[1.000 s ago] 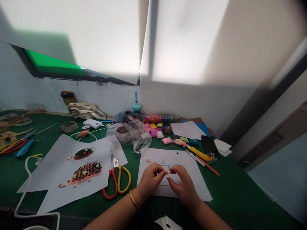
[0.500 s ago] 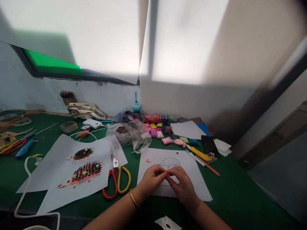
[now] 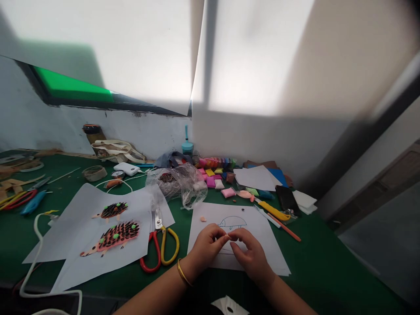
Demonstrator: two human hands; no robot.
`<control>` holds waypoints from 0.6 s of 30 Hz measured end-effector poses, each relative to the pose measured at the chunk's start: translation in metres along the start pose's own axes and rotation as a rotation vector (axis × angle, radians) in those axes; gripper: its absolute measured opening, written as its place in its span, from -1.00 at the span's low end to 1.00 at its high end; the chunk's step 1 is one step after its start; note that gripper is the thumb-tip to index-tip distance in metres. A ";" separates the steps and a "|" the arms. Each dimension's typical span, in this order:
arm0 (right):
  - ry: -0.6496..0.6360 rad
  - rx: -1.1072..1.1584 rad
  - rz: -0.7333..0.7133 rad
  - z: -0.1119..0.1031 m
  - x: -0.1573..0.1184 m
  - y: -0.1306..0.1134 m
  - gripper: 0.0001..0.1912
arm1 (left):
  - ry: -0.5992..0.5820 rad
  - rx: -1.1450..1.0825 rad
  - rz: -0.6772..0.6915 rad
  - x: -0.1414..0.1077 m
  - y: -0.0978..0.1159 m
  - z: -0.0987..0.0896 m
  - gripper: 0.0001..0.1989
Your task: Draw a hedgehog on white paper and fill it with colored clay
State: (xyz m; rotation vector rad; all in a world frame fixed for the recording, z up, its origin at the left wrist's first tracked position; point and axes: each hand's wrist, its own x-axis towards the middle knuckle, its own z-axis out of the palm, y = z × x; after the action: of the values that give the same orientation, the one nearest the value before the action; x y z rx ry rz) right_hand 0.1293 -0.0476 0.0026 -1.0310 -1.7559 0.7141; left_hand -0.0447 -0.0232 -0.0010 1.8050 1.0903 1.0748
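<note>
My left hand (image 3: 210,243) is closed, with thumb and forefinger pinching a tiny pale bit that looks like modelling clay (image 3: 227,236). Against the same bit presses the forefinger of my right hand (image 3: 251,253); its thumb is a little apart and the other fingers are curled. Both hands hover over a white sheet of paper (image 3: 275,260) with a hedgehog outline (image 3: 234,222) drawn in blue. A small peach lump of clay (image 3: 202,219) lies on the sheet left of the drawing, and a small dark bit (image 3: 243,209) above it.
At left lie papers with two finished hedgehog pictures (image 3: 118,236), beside red-and-yellow-handled scissors (image 3: 159,245). Behind are a clear plastic bag (image 3: 190,188), coloured clay packets (image 3: 215,181), a yellow cutter (image 3: 274,211) and an orange pen (image 3: 285,227). A white cable (image 3: 36,245) loops at far left.
My right thumb has drawn slightly away from the left fingertips, and a pale bit now shows between the fingers. The things on the table have stayed put.
</note>
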 end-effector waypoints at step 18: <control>-0.008 0.029 0.126 0.001 0.000 0.009 -0.80 | -0.024 0.195 0.132 -0.006 0.008 0.001 -0.83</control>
State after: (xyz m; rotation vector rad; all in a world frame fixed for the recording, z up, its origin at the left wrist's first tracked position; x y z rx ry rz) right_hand 0.1314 -0.0435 -0.0052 -1.1279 -1.6940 0.8207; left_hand -0.0431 -0.0314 0.0046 2.0629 1.1063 1.0497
